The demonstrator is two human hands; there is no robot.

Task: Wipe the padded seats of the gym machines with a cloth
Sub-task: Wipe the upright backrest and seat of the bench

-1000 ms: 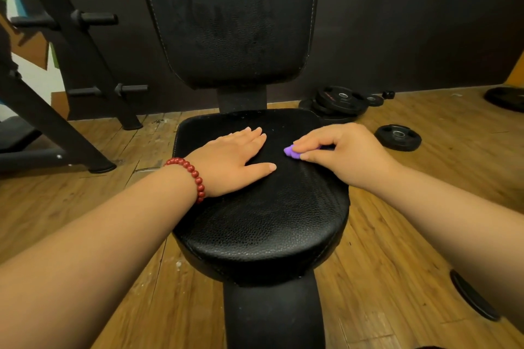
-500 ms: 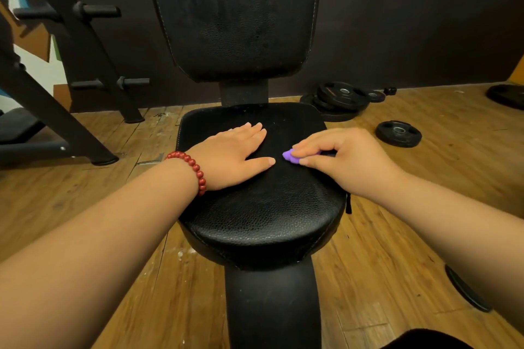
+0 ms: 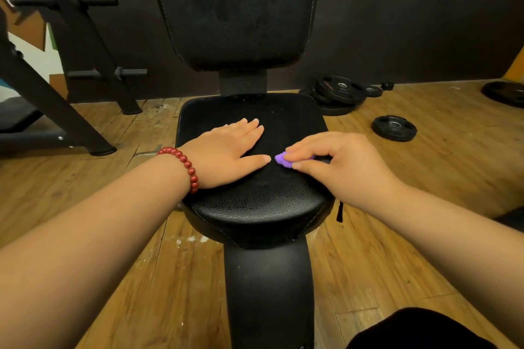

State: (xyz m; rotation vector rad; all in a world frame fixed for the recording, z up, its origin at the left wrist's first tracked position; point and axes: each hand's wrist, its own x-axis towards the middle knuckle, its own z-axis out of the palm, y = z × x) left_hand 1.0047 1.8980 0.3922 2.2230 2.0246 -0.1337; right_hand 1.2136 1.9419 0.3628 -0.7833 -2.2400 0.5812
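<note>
So, one black padded seat (image 3: pixel 255 207), one backrest (image 3: pixel 235 8) behind it, and two hands on the seat. The left hand (image 3: pixel 226 153), wearing one red bead bracelet (image 3: pixel 184 167), lay flat with its fingers straight. The right hand (image 3: pixel 340 164) pinched the one cloth (image 3: pixel 280 159), a small, bunched-up, bright purple wad. It was mostly hidden under the fingers, sitting mid-seat just beside the left thumb. One loose weight plate (image 3: pixel 394 127) lay on the floor.
</note>
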